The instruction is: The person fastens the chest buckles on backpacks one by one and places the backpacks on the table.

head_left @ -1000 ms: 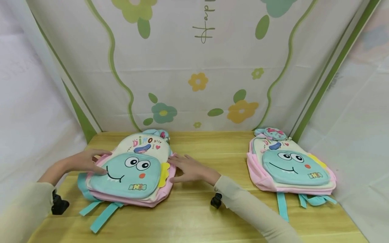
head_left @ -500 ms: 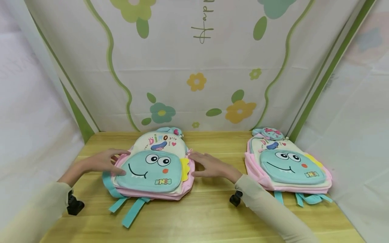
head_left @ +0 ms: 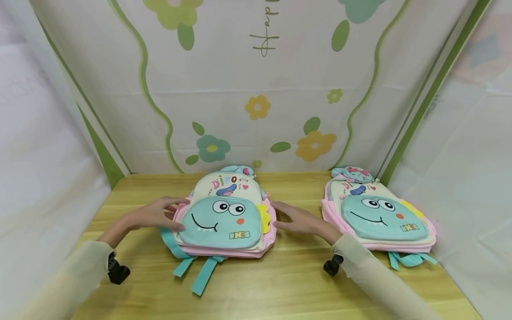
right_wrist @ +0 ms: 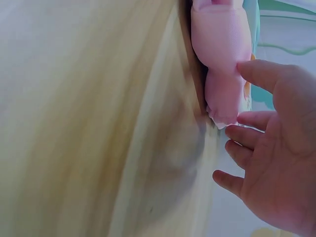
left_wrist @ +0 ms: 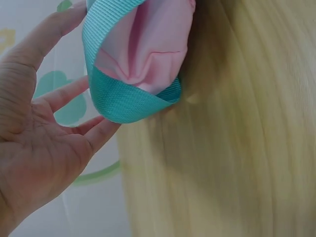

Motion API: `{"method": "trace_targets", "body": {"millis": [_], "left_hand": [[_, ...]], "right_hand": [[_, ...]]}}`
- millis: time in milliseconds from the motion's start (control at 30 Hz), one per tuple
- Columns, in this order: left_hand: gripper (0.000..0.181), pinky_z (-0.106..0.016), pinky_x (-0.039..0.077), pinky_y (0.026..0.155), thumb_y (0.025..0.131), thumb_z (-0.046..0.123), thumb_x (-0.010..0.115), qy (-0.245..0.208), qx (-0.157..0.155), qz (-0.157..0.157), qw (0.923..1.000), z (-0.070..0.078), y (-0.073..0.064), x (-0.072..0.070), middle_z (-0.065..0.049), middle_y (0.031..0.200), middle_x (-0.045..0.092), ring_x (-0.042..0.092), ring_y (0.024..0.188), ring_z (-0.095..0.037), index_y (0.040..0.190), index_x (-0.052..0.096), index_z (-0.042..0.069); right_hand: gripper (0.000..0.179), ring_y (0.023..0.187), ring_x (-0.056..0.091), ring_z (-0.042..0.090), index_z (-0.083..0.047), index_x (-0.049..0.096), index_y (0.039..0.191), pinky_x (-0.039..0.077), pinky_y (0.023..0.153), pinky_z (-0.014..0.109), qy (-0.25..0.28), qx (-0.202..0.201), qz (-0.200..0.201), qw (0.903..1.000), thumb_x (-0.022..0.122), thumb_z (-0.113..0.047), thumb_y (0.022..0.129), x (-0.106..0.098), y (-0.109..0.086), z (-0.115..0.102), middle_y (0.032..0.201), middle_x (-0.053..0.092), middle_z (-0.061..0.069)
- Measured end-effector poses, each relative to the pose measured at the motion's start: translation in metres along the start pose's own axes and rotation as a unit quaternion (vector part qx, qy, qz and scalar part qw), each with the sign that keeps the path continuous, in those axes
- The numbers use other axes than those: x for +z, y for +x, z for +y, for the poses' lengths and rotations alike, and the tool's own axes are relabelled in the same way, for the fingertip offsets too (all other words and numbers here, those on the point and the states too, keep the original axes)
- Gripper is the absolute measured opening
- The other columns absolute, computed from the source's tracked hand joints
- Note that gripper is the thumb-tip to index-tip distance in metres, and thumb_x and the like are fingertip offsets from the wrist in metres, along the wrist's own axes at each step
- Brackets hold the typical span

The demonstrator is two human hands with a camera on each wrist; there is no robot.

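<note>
A small dinosaur backpack point(head_left: 228, 209), cream, pink and aqua with a smiling face, lies face up left of the table's middle. My left hand point(head_left: 158, 215) is at its left side, thumb reaching onto the aqua front pocket. In the left wrist view, the fingers of my left hand point(left_wrist: 54, 113) extend beside a turquoise strap point(left_wrist: 133, 101) and the pink side. Against the opposite side rests my right hand point(head_left: 298, 220). The right wrist view has the right hand's thumb point(right_wrist: 261, 74) touching the pink side panel point(right_wrist: 222, 49), its fingers spread and fairly straight.
A matching backpack point(head_left: 380, 218) lies at the right of the wooden table point(head_left: 264, 284), its straps toward the front. White curtain point(head_left: 224, 80) with flowers rises behind the table, and more white fabric hangs at both sides. Turquoise straps point(head_left: 206, 275) trail from the nearer backpack's bottom.
Both hands have moved to the right, and the left backpack has slid right and slightly back between them. The right-hand backpack stays where it was.
</note>
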State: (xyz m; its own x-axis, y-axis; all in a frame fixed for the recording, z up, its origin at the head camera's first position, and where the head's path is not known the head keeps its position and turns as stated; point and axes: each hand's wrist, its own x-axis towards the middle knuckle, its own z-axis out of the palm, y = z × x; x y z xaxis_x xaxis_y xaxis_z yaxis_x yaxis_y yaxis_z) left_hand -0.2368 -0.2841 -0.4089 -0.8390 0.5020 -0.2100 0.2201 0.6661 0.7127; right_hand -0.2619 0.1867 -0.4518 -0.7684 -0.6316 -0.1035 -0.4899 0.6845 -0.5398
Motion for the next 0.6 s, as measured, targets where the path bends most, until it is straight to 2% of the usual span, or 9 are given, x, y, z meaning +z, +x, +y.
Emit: {"method": "trace_targets", "body": {"millis": [233, 400, 600], "left_hand": [[0.087, -0.051, 0.054, 0.1, 0.083, 0.034, 0.084, -0.032, -0.006, 0.007, 0.9994, 0.005, 0.011, 0.016, -0.028, 0.152, 0.037, 0.051, 0.128, -0.043, 0.155, 0.041, 0.008], [0.087, -0.054, 0.052, 0.103, 0.084, 0.033, 0.084, -0.041, 0.012, 0.014, 0.999, 0.008, 0.019, 0.028, -0.03, 0.152, 0.034, 0.05, 0.129, -0.045, 0.155, 0.04, 0.007], [0.08, -0.059, 0.046, 0.107, 0.087, 0.03, 0.083, -0.039, 0.042, 0.013, 0.9983, 0.012, 0.024, 0.035, -0.032, 0.151, 0.031, 0.046, 0.132, -0.046, 0.152, 0.044, 0.005]], "right_hand": [[0.079, 0.155, 0.027, 0.032, -0.011, 0.027, 0.162, 0.024, 0.125, 0.053, 0.026, 0.018, 0.0, 0.9995, 0.057, -0.051, 0.101, -0.006, -0.017, 0.01, 0.167, 0.029, 0.011], [0.077, 0.154, 0.027, 0.035, -0.009, 0.029, 0.161, 0.024, 0.124, 0.055, 0.037, 0.022, 0.011, 0.999, 0.058, -0.048, 0.102, -0.009, -0.031, 0.013, 0.166, 0.031, 0.014], [0.086, 0.156, 0.023, 0.032, -0.014, 0.026, 0.162, 0.021, 0.125, 0.055, 0.053, 0.04, 0.011, 0.9977, 0.061, -0.057, 0.096, -0.002, -0.051, 0.012, 0.168, 0.027, 0.009]]}}
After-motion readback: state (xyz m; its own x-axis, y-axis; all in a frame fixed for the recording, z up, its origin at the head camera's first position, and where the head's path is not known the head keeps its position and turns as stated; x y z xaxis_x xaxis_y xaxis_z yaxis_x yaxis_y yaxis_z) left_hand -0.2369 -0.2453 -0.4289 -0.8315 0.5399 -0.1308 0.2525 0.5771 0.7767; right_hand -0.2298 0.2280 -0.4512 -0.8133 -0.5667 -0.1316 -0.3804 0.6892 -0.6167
